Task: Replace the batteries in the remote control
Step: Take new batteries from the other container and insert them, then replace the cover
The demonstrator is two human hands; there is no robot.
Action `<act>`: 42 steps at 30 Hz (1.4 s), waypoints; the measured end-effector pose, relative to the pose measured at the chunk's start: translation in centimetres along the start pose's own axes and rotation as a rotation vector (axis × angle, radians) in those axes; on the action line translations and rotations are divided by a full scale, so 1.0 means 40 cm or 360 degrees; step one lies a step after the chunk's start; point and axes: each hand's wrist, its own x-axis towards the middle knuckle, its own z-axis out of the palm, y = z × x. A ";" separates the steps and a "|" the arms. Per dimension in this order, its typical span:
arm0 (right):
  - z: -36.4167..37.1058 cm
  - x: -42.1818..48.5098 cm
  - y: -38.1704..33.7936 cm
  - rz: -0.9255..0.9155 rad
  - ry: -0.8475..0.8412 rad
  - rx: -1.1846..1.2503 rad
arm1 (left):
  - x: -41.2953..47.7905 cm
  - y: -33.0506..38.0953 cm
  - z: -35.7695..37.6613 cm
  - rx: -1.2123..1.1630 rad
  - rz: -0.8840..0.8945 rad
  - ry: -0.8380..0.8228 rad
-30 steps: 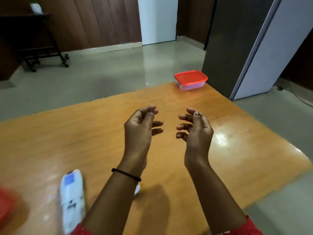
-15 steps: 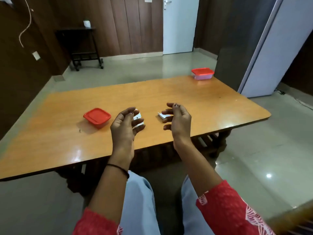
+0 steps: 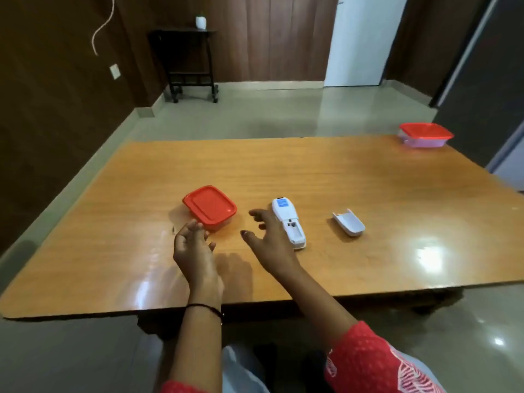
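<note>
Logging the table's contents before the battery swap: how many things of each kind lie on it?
Red-lidded containers: 2 (near one, far corner one)
Remote control: 1
Battery cover: 1
Total: 4

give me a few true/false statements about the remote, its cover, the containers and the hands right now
1. The battery cover is fitted on the remote control. False: it lies apart on the table, to the remote's right.
2. Both containers have red lids. True: the near container and the far container are both closed with red lids.
3. The right hand holds a battery. False: its grip is open and empty, beside the remote.
4. The left hand is open, close to the near container. True.
5. The remote stands upright on its end. False: it lies flat on the table.
</note>
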 end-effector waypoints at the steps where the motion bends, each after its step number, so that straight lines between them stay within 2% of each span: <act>1: 0.034 0.035 0.002 -0.0102 -0.0024 -0.0086 | 0.028 -0.009 0.003 0.0006 0.0019 0.0055; 4: 0.113 0.127 0.000 -0.0209 -0.0151 -0.0273 | 0.084 -0.023 0.005 0.0003 0.0016 0.0096; 9: 0.206 0.223 0.032 -0.0094 -0.0155 -0.0468 | 0.111 -0.039 -0.009 0.0124 0.0082 0.0007; 12: 0.199 0.203 0.033 -0.0113 -0.0045 -0.0208 | 0.109 -0.039 -0.026 0.0055 -0.0014 -0.0012; 15: 0.135 0.115 0.028 -0.0127 -0.0061 0.0161 | 0.117 -0.017 -0.036 -0.0141 -0.0283 -0.0137; 17: 0.084 0.042 0.029 -0.0210 -0.0176 0.0337 | 0.120 -0.005 -0.042 -0.0282 -0.0484 -0.0316; 19: 0.038 -0.015 0.033 -0.0252 -0.0333 0.0415 | 0.107 -0.003 -0.039 -0.0266 -0.0613 -0.0534; 22: -0.014 -0.049 0.043 -0.0261 -0.0464 0.0330 | 0.064 -0.018 -0.019 -0.0317 -0.0673 -0.0664; 26: -0.043 -0.053 0.053 -0.0414 -0.0212 -0.0114 | 0.011 -0.059 0.037 -0.0301 -0.0623 -0.0610; 31: -0.041 -0.052 0.045 -0.0769 0.0191 -0.0554 | -0.047 -0.119 0.110 -0.0550 -0.0701 -0.0573; 38: -0.089 -0.030 0.004 -0.0670 0.0451 -0.0829 | -0.120 -0.126 0.179 -0.0519 -0.0187 -0.0611; 40: -0.093 -0.025 0.004 -0.0698 0.0504 -0.0923 | -0.119 -0.132 0.182 -0.0499 -0.0114 -0.0589; 42: -0.100 -0.022 0.009 -0.0761 0.0555 -0.0976 | -0.108 -0.151 0.174 -0.0336 0.0003 -0.0656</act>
